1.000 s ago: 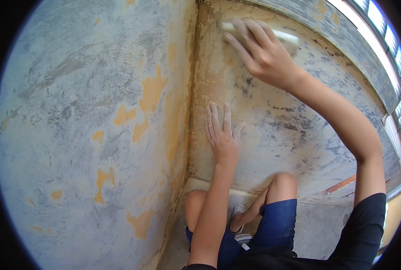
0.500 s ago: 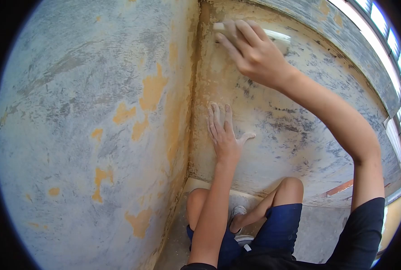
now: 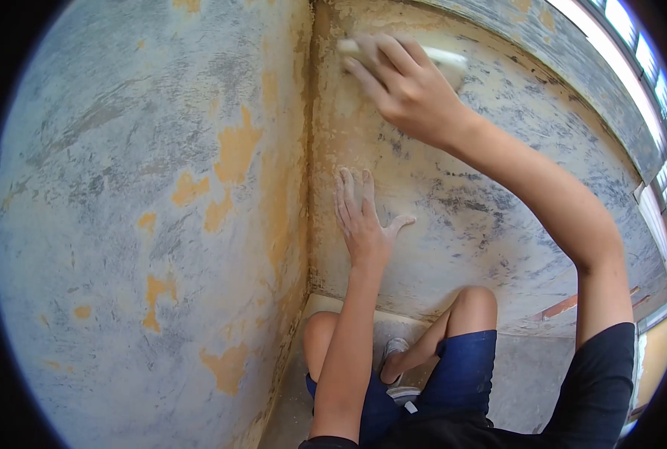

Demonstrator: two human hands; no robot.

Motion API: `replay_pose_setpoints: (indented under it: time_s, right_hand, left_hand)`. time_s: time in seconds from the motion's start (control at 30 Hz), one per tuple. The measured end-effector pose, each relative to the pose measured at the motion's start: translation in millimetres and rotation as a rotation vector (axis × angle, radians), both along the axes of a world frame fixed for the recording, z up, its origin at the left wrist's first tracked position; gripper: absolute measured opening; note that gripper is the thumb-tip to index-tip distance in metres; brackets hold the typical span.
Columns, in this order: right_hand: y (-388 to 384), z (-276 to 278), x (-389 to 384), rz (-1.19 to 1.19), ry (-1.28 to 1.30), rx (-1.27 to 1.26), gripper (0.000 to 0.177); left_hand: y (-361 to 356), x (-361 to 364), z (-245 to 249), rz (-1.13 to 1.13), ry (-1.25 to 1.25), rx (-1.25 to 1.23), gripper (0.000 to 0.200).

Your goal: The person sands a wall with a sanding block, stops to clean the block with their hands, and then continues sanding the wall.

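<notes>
High on the right-hand wall point(image 3: 423, 187), my right hand point(image 3: 408, 84) grips a long, pale sanding block point(image 3: 447, 58). Its fingers curl over the block, which lies against the wall close to the corner; part of it is hidden under the hand and slightly blurred. Lower down, my left hand point(image 3: 365, 217) rests flat on the same wall, fingers spread and thumb pointing right. White dust coats the fingers of both hands. Around them the surface is patchy, with yellowish areas and dark grey streaks.
The left wall point(image 3: 139, 262), grey-white with peeled yellow patches, meets the other at a brown-stained corner point(image 3: 308, 150). My bent knees point(image 3: 474, 307) are close to the wall, over a grey concrete floor point(image 3: 524, 382). A ledge point(image 3: 610, 90) and bright louvres point(image 3: 666, 112) are at upper right.
The view has turned slightly right, so walls and hands appear further left. My right hand still holds the block near the top; my left hand keeps its place on the wall.
</notes>
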State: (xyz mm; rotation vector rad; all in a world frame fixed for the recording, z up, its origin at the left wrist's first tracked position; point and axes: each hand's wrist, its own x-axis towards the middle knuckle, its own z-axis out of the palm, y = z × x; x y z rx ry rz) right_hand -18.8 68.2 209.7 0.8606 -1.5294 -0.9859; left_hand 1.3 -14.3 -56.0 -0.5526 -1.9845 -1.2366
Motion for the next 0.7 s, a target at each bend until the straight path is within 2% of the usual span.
replay_pose_setpoints:
  time_s: [0.1,0.17,0.37,0.43,0.53,0.63,0.7]
  right_hand:
    - [35.7,-17.8,31.8,-0.060,-0.020,0.058,0.044]
    - [47.0,-22.1,51.3,-0.108,-0.121,0.048,0.044]
    - [-2.2,2.9,-5.3,-0.024,-0.004,-0.056,0.048]
    - [-3.4,-2.0,0.1,-0.033,0.000,-0.124,0.045]
    - [29.4,-38.2,32.2,-0.084,-0.033,-0.032,0.041]
    - [40.0,-32.1,43.8,-0.082,-0.112,0.000,0.041]
    - [20.8,-8.7,14.3,-0.046,-0.065,-0.030,0.042]
  left_hand:
    - [-2.8,0.0,1.6,-0.004,-0.001,0.014,0.136]
    - [-0.8,-0.8,2.3,-0.009,0.012,0.011,0.136]
    - [-2.3,-0.5,1.2,0.002,-0.001,0.003,0.132]
    - [-3.9,-2.0,0.7,-0.010,0.009,0.003,0.131]
    - [-8.1,-5.5,-1.9,-0.025,-0.007,-0.038,0.130]
    - [-7.8,-3.6,-1.7,-0.017,-0.018,-0.058,0.131]
    - [-8.6,-2.3,1.7,-0.040,-0.009,-0.049,0.132]
